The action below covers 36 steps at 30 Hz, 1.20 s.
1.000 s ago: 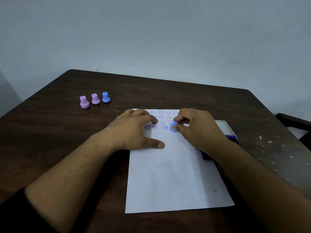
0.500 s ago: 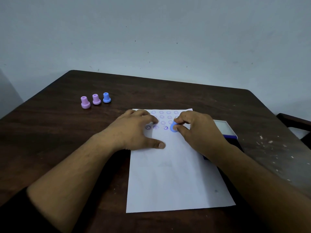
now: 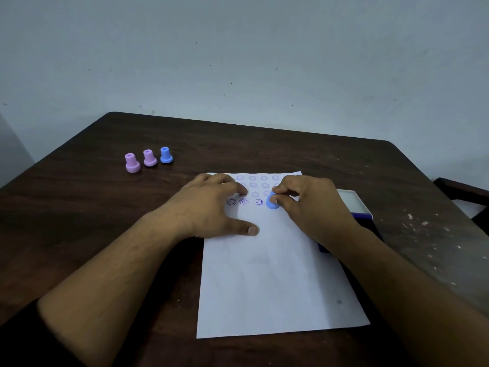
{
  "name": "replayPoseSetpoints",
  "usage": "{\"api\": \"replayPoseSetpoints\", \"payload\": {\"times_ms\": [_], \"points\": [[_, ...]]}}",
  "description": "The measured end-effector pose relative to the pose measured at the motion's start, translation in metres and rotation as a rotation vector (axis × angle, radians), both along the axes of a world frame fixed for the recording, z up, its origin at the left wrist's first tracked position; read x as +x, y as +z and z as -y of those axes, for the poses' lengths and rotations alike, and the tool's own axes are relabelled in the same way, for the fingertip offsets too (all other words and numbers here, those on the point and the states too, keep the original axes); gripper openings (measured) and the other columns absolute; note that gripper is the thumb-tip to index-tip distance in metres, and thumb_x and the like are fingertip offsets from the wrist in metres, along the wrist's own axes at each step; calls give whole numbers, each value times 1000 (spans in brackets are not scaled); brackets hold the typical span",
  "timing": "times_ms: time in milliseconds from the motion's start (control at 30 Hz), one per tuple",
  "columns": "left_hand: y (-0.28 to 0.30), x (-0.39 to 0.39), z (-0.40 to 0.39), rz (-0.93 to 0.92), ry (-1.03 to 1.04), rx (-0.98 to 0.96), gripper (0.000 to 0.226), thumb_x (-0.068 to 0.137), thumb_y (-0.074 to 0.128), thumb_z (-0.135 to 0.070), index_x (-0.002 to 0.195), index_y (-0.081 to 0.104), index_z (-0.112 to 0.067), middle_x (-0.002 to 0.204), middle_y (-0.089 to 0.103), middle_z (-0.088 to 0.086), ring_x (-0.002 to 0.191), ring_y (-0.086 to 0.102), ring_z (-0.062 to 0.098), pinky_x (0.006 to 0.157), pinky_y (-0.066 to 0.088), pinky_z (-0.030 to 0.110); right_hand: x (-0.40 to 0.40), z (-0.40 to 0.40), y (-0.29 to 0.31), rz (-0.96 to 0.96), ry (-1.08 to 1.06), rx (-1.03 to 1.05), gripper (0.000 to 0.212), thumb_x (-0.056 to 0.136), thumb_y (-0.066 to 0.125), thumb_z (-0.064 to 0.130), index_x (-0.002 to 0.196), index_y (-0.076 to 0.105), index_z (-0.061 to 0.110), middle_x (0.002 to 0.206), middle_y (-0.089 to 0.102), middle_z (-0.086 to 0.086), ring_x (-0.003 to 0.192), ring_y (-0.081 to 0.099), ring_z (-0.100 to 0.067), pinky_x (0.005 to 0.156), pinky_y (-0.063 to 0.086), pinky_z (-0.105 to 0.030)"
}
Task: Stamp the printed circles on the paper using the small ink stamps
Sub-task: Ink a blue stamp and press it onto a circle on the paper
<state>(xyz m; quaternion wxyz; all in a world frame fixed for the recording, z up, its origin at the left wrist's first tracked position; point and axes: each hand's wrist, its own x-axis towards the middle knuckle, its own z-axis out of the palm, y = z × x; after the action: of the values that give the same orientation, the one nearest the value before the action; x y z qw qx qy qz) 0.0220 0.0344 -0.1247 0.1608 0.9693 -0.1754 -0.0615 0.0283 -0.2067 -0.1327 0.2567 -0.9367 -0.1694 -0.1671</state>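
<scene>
A white sheet of paper [image 3: 275, 282] lies on the dark wooden table, with rows of faint printed circles [image 3: 258, 185] at its far end. Three circles in the nearest row carry dark stamped faces [image 3: 244, 202]. My right hand [image 3: 309, 205] pinches a small blue stamp [image 3: 272, 202] and holds it down on the paper just right of those marks. My left hand [image 3: 211, 207] lies flat on the sheet's left part, fingers spread, pinning it.
Two pink stamps [image 3: 132, 163] [image 3: 149, 158] and a blue stamp [image 3: 166, 155] stand in a row at the far left of the table [image 3: 79, 221]. An open blue and white ink pad box [image 3: 356, 205] sits right of the paper, partly behind my right wrist. A dark chair [image 3: 463, 192] is at the right edge.
Hardly anything has changed: the blue stamp stays pressed at the same spot, and my left hand keeps its place on the paper.
</scene>
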Motion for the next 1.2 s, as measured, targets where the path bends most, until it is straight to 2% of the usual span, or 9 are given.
{"api": "replayPoseSetpoints", "payload": {"times_ms": [100, 200, 400, 500, 600, 933, 1033, 1100, 1200], "points": [[0, 0, 0, 0, 7, 1, 102, 51, 53, -98, 142, 47, -52, 151, 39, -24, 145, 27, 14, 120, 29, 40, 3, 1, 1, -19, -9, 31, 10, 85, 82, 24, 95, 81, 25, 90, 77, 17, 72, 61, 6, 71, 38, 1], [0, 0, 0, -3, 10, -11, 100, 53, 56, -97, 142, 48, -52, 150, 39, -25, 145, 26, 14, 120, 29, 39, 2, 1, 4, -45, -8, 109, 10, 84, 83, 20, 91, 80, 26, 78, 68, 28, 82, 64, 11, 71, 42, -1], [-1, 0, -1, -6, 7, -13, 103, 52, 54, -98, 143, 47, -51, 151, 38, -25, 146, 25, 14, 121, 29, 41, 4, 5, 24, -52, -53, 412, 14, 82, 83, 13, 87, 77, 24, 80, 75, 19, 74, 69, 8, 65, 46, -3], [-2, 0, 0, -5, 6, -24, 103, 51, 54, -99, 142, 48, -51, 150, 39, -25, 145, 25, 14, 120, 29, 40, 10, 3, 38, -76, -65, 496, 18, 81, 84, 15, 88, 75, 29, 80, 77, 13, 74, 71, 2, 63, 53, -11], [-4, 0, -1, 10, 4, -33, 101, 52, 54, -99, 141, 48, -51, 150, 39, -25, 145, 25, 14, 120, 29, 40, 19, -4, 54, -90, -65, 517, 18, 82, 83, 23, 92, 73, 33, 83, 77, 18, 76, 72, 2, 56, 54, -20], [-13, 1, -1, 21, 0, -26, 94, 60, 47, -98, 141, 43, -51, 149, 37, -21, 144, 25, 14, 122, 23, 43, 44, -74, 81, -123, 58, 411, 18, 85, 80, 23, 100, 77, 32, 79, 77, 20, 83, 69, 6, 75, 46, -13], [-18, 1, 0, 29, -9, 16, 95, 65, 38, -97, 146, 36, -48, 158, 31, -13, 149, 20, 19, 124, 15, 47, 45, -96, 85, -233, 109, 472, 15, 89, 77, 16, 103, 78, 21, 82, 80, 9, 84, 75, -6, 82, 58, -24], [-19, 0, 1, 18, -11, 38, 97, 67, 33, -97, 150, 31, -47, 164, 24, -10, 153, 12, 21, 125, 8, 50, 45, -106, 85, -377, 142, 591, 7, 93, 74, 14, 99, 77, 13, 81, 80, 0, 76, 76, -14, 78, 63, -31], [-18, 0, 1, 2, -16, 58, 97, 71, 35, -95, 154, 26, -45, 168, 17, -6, 156, 6, 24, 126, 2, 51, 46, -120, 83, -617, 137, 827, 16, 95, 73, 17, 94, 75, 2, 76, 75, -10, 69, 72, -19, 73, 65, -33]]}}
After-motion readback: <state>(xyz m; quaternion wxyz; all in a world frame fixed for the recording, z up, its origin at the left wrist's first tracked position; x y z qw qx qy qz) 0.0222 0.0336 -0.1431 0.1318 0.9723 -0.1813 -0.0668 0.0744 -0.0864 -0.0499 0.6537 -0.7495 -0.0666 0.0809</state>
